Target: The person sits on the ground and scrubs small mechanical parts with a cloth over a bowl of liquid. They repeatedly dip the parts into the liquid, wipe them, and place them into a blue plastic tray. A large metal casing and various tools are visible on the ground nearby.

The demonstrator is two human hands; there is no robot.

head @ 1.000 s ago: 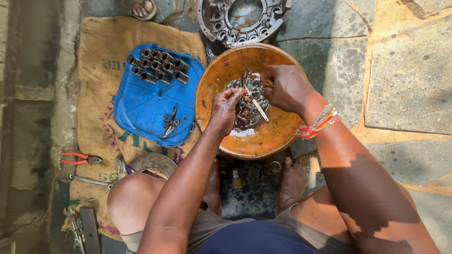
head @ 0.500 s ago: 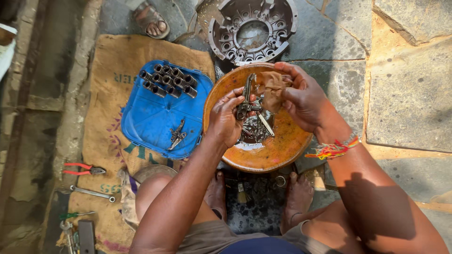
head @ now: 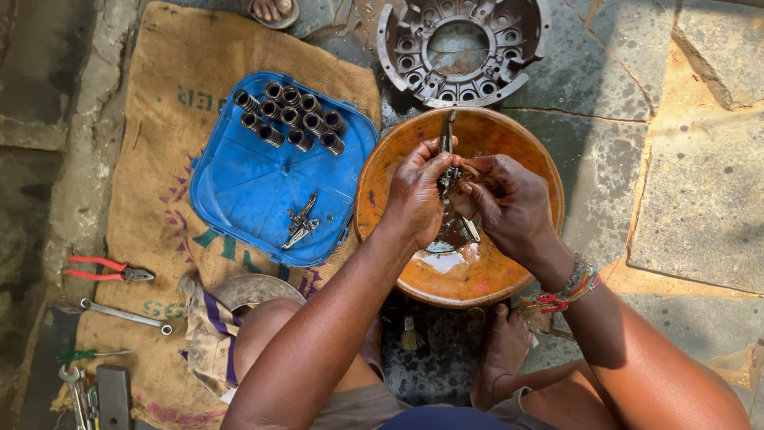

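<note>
Both hands have come up out of the parts heap: the left hand (head: 415,195) and right hand (head: 509,203) now pinch one slim dark metal lever (head: 447,151) together above the round orange basin (head: 382,191), beside the blue plastic lid (head: 239,191), so this piece looks singled out.

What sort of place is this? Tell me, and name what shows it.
Probably an outdoor, ground-level repair spot. On a burlap sack over stone paving lie pliers and a wrench, beside a round metal housing; both hands work a metal part over an orange bowl.
</note>
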